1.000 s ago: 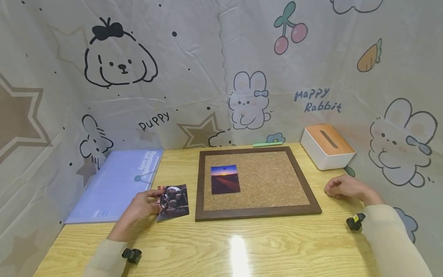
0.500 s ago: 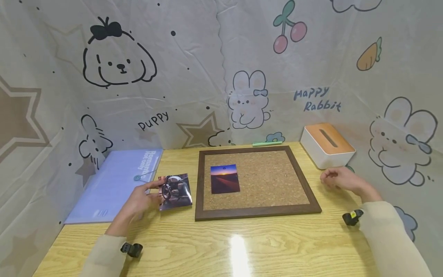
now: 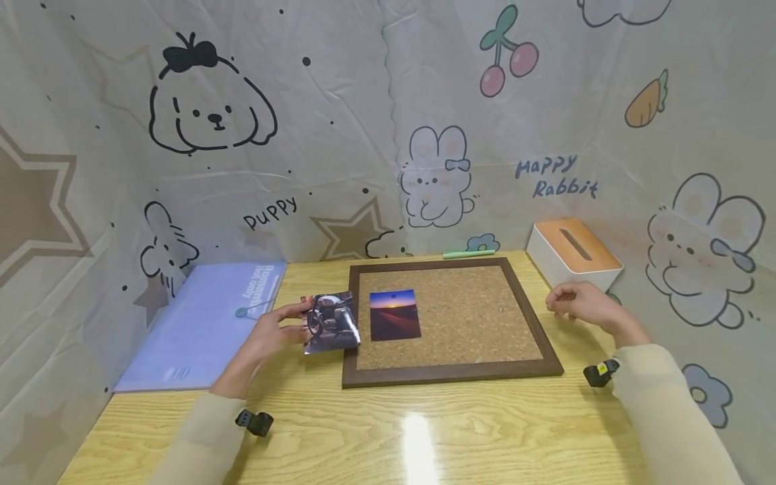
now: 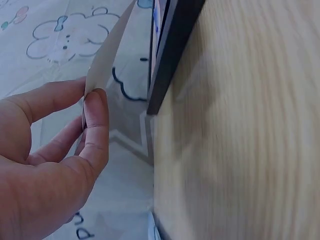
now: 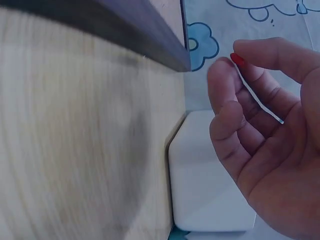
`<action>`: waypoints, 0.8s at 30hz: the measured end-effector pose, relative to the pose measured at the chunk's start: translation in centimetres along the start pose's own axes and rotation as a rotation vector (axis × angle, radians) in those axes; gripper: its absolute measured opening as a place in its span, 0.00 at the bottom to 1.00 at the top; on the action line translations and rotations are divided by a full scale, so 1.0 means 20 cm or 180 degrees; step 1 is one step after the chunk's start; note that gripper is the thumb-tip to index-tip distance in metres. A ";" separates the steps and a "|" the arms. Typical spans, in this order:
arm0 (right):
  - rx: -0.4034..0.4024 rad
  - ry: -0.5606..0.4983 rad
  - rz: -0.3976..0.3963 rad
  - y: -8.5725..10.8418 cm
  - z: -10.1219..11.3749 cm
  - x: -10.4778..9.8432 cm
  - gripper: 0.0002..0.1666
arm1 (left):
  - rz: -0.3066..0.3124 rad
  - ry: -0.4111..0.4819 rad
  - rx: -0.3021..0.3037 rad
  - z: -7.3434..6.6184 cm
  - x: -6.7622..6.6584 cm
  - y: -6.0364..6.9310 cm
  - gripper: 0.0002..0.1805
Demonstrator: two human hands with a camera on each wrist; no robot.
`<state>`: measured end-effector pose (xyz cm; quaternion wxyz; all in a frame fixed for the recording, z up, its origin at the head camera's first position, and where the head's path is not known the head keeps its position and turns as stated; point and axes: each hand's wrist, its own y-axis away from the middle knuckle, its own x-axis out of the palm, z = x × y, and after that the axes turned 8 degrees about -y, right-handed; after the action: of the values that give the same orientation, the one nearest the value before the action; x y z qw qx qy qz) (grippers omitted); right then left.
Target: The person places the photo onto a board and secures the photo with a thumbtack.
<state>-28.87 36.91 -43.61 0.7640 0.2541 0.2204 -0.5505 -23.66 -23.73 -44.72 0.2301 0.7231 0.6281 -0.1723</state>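
My left hand (image 3: 271,337) pinches a photo of a motorcycle (image 3: 332,323) by its left edge, thumb on one face and fingers on the other. The photo overlaps the left frame of a corkboard (image 3: 473,316) in the head view. In the left wrist view the photo's pale back (image 4: 107,55) shows, raised off the table. A sunset photo (image 3: 395,315) lies on the cork at the left. My right hand (image 3: 583,306), right of the board, pinches a small red pushpin (image 5: 237,59) between thumb and forefinger. Most of the pin is hidden by the fingertips.
A lilac document folder (image 3: 200,330) lies at the left. A white tissue box (image 3: 560,269) with a wooden lid stands at the back right. Behind the board lies a green pen (image 3: 469,254). Printed cloth hangs around the table (image 3: 339,431).
My left hand has lifted the motorcycle photo and carried it right, from beside the folder to over the board's left edge. My right hand has moved left and slightly away from me, toward the board.
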 end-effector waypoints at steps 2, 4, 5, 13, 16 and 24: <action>0.0008 -0.0017 0.0002 -0.01 0.02 0.01 0.14 | -0.0004 0.0014 0.0044 -0.02 0.03 -0.03 0.34; 0.0003 -0.0058 -0.0004 -0.02 0.04 0.02 0.13 | 0.0025 0.0055 0.0099 -0.04 0.07 -0.05 0.34; -0.0004 -0.0082 -0.0007 -0.03 0.05 0.02 0.14 | 0.0028 0.0068 0.0122 -0.05 0.08 -0.06 0.34; -0.0091 -0.0185 -0.0085 -0.10 0.05 0.06 0.17 | 0.0151 0.0378 0.0188 -0.15 0.23 -0.15 0.34; -0.0055 -0.0296 -0.0089 -0.12 0.07 0.07 0.18 | 0.0171 0.0334 0.0179 -0.18 0.28 -0.18 0.33; -0.0178 -0.0335 -0.0048 -0.16 0.16 0.10 0.21 | 0.0297 0.0403 0.0174 -0.27 0.42 -0.25 0.33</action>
<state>-31.13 32.57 -42.89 0.7772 0.2016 0.1971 -0.5625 -27.56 -13.25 -45.34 0.1779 0.7670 0.6021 -0.1324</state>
